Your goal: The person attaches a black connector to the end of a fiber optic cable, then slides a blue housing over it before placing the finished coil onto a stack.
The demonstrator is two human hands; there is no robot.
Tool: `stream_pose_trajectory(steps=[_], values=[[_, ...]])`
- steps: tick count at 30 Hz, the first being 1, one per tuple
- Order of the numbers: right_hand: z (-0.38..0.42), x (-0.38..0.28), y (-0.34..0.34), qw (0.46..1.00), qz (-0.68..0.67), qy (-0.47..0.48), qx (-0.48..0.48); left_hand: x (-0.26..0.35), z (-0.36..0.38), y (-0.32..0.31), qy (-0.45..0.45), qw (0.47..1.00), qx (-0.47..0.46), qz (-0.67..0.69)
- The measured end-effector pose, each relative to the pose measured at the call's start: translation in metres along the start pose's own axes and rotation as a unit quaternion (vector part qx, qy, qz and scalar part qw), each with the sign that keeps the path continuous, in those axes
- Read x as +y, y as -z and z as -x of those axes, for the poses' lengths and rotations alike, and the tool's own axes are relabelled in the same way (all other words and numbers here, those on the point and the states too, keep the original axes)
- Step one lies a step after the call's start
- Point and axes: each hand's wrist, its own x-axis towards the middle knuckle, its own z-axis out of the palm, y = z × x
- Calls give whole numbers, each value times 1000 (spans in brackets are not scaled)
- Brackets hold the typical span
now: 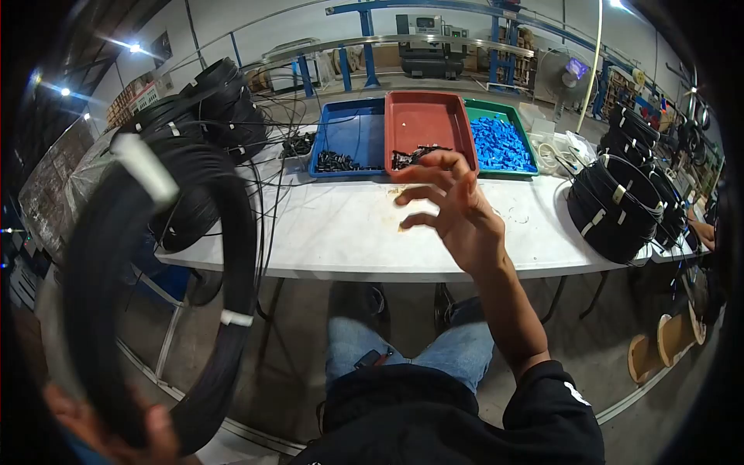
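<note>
A large coil of black cable (236, 232), bound with white tape bands, is held up at the left, beside the table edge. Around its lower rim my left hand (116, 426) is closed, partly blurred. Over the white table (333, 240) hovers my right hand (457, 205), fingers apart and curled a little, holding nothing. Just beyond it stands a red tray (430, 124) with small black parts near its front edge. A blue tray (349, 128) with more black parts sits left of it, and a green tray (529, 147) of small blue pieces (500, 143) sits to its right.
More black cable coils (225, 108) are stacked at the table's left, loose ends trailing across. Another group of coils (616, 209) stands on the right. Wooden spools (666, 345) lie on the floor at right. A fan (566, 74) and a machine (432, 46) are behind.
</note>
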Motion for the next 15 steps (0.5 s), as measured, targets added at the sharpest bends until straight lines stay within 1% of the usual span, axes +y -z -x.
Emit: stream_pose_trajectory(steps=[1,2,3,5,7,9,10,11,13,14,15], values=[[1,2,-1,996,-75,-32,-40,31,-7,-18,39,997,42,58],[5,3,-6,992,-82,-56,-80,59,-14,-36,71,986,65,135],[9,3,-12,989,-91,-78,-92,84,-20,-52,94,971,81,204],[12,-7,-26,987,-98,-86,-93,123,-31,-76,100,945,91,297],[7,-11,-23,985,-117,-83,-94,154,-38,-94,93,921,93,367],[2,-16,-11,989,-102,-96,-40,179,-49,-104,90,889,98,438],[0,-15,1,991,-83,-97,-35,191,-57,-109,91,866,106,480],[1,-13,13,991,-80,-99,-32,201,-64,-106,88,863,51,494],[4,-12,36,981,-74,-179,-33,222,-77,-100,83,853,-62,511],[9,-14,41,981,-47,-189,-6,234,-81,-101,51,853,-43,517],[14,-12,52,982,-51,-181,22,246,-84,-103,20,853,-25,521]])
